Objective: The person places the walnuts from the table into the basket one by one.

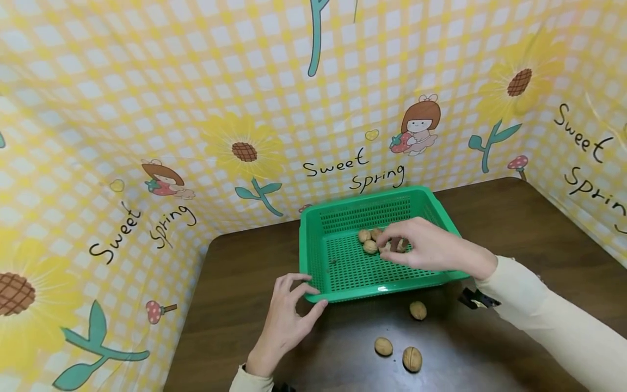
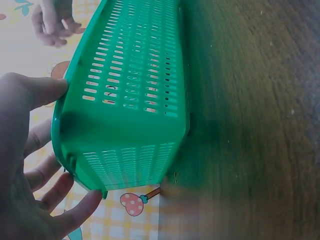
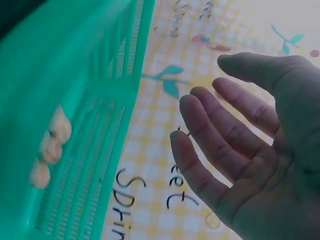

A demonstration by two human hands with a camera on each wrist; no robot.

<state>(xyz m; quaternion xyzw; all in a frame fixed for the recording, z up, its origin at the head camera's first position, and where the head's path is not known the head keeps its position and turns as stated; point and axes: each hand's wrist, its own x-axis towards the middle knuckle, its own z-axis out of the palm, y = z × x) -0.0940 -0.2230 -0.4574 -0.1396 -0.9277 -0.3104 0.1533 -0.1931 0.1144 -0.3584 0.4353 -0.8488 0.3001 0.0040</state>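
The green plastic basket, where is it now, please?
In the head view, the green plastic basket sits right of centre on the table, touching the left hand.

Head view: R hand (image 1: pixel 425 245) partly hides walnuts (image 1: pixel 370 247) in green basket (image 1: pixel 303 245), no. unclear. Dark speck (image 1: pixel 334 262) in it too small to ID. L sleeve (image 1: pixel 250 381) cut off by btm edge, R sleeve (image 1: pixel 548 307) by btm-R corner. R wrist view: walnuts blurred, basket cut off.

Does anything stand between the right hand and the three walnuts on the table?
Yes, the near wall of the green basket. The right hand is over the basket, while the three walnuts lie on the table outside that wall. No other obstacle is visible.
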